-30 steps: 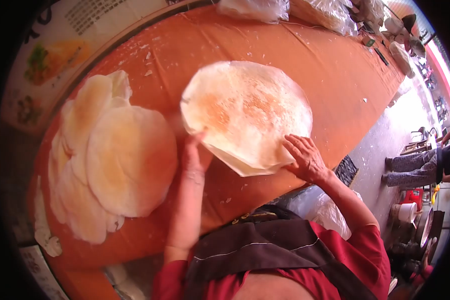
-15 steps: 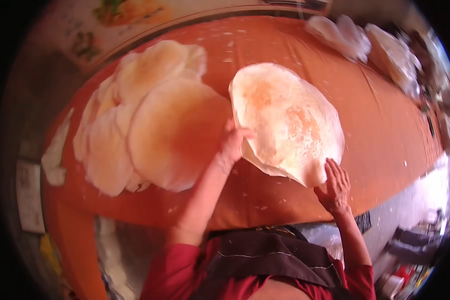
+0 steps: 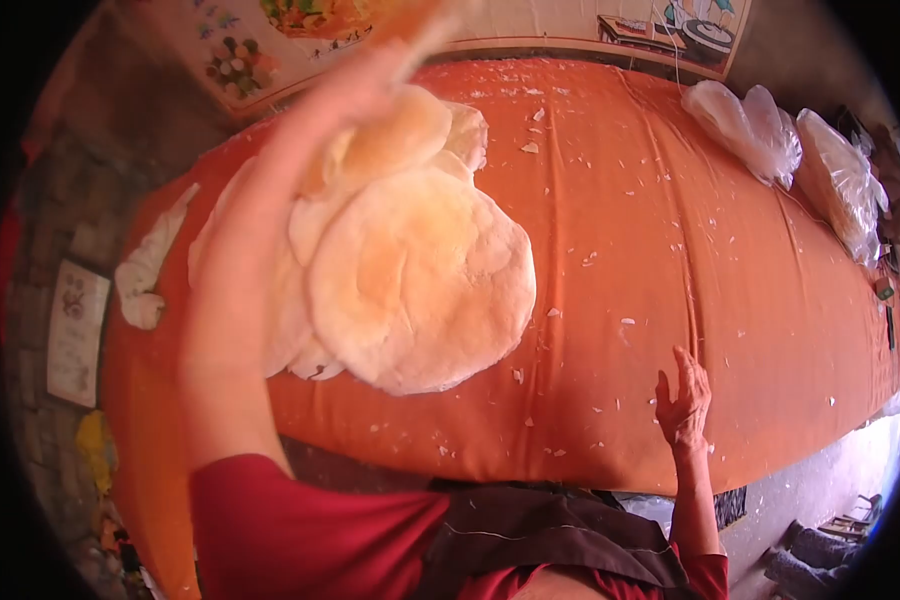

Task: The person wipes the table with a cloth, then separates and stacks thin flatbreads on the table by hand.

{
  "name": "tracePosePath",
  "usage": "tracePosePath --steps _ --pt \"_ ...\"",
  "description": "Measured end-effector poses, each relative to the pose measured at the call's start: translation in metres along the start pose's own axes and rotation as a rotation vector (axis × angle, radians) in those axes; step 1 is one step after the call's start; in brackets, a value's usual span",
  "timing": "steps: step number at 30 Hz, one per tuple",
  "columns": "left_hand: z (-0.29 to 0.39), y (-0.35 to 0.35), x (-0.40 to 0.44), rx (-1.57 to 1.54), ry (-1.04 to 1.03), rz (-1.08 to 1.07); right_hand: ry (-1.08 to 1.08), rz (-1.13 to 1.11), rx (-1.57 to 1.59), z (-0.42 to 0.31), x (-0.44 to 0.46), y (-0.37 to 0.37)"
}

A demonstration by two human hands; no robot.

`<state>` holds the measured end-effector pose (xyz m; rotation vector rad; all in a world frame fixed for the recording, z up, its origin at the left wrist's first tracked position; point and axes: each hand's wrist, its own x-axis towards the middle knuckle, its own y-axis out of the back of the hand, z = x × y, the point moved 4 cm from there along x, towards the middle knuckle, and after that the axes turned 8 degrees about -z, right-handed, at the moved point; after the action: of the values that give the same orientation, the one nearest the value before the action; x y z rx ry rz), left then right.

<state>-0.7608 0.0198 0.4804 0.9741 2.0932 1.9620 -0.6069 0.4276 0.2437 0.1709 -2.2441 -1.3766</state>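
Observation:
A large round flatbread (image 3: 420, 285), pale with golden patches, lies on top of a pile of several flatbreads (image 3: 305, 230) on the orange cloth. My left arm reaches up across the left part of this pile, hiding some of it. Smeared by motion, my left hand (image 3: 385, 65) is at the top of the view. A blurred orange-brown shape shows beyond it, and I cannot make out whether the hand holds anything. My right hand (image 3: 684, 405) hovers near the table's front right, empty, with its fingers apart.
The orange cloth (image 3: 610, 300) covers the table and carries scattered pale flakes. Clear plastic bags (image 3: 745, 130) lie at the far right edge. A crumpled white cloth (image 3: 152, 265) rests at the left edge. Behind the table stands a wall with pictures (image 3: 560, 25).
My left hand has swung up and left, away from the table's middle. The flatbread that was between both hands has left that spot. My right hand no longer touches it. The view has shifted.

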Motion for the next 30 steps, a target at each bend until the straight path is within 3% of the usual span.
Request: tracePosePath --steps 1,2,3,4,5,6,8,11,12,16,19,24,26,29,30 --pt "0.006 -0.042 0.004 -0.414 0.339 -0.112 0.003 -0.012 -0.006 -0.002 -0.001 -0.005" --pt "0.015 -0.083 0.001 -0.788 0.723 -0.084 -0.004 -0.036 -0.009 -0.002 -0.003 -0.01" --pt "0.026 -0.118 -0.009 -0.01 0.408 -0.535 -0.012 -0.043 -0.022 -0.005 -0.004 -0.013" --pt "0.028 -0.176 -0.031 -0.013 0.406 -0.496 -0.032 -0.069 -0.019 -0.006 -0.006 -0.016" --pt "0.042 -0.215 -0.054 0.006 0.411 -0.614 -0.05 -0.094 -0.018 -0.006 -0.008 -0.018" --pt "0.068 -0.224 -0.071 0.011 0.466 -0.836 -0.06 -0.123 -0.034 -0.005 -0.012 -0.02" --pt "0.105 -0.212 -0.097 0.096 0.698 -0.915 -0.11 -0.177 -0.048 0.003 -0.022 -0.026" --pt "0.093 -0.211 -0.113 -0.197 0.619 -0.748 -0.151 -0.207 -0.038 0.007 -0.029 -0.027" --pt "0.099 -0.186 -0.117 -0.173 0.694 -0.663 -0.152 -0.194 -0.023 0.0 -0.027 -0.024" --pt "0.099 -0.159 -0.171 -0.543 0.554 -0.111 -0.142 -0.165 0.001 -0.007 -0.02 -0.029" --pt "0.12 -0.131 -0.222 -0.634 0.639 -0.025 -0.052 -0.143 0.041 -0.013 -0.007 -0.038" --pt "0.141 -0.072 -0.326 -0.507 0.906 0.036 0.102 -0.149 0.258 -0.063 0.028 -0.058" --pt "0.14 -0.049 -0.371 -0.409 0.963 0.087 0.169 -0.137 0.324 -0.104 0.045 -0.066" --pt "0.135 -0.012 -0.447 -0.475 1.227 0.07 0.331 -0.225 0.373 -0.194 0.06 -0.075" --pt "0.124 0.003 -0.48 -0.416 1.212 0.132 0.397 -0.228 0.403 -0.24 0.064 -0.074"
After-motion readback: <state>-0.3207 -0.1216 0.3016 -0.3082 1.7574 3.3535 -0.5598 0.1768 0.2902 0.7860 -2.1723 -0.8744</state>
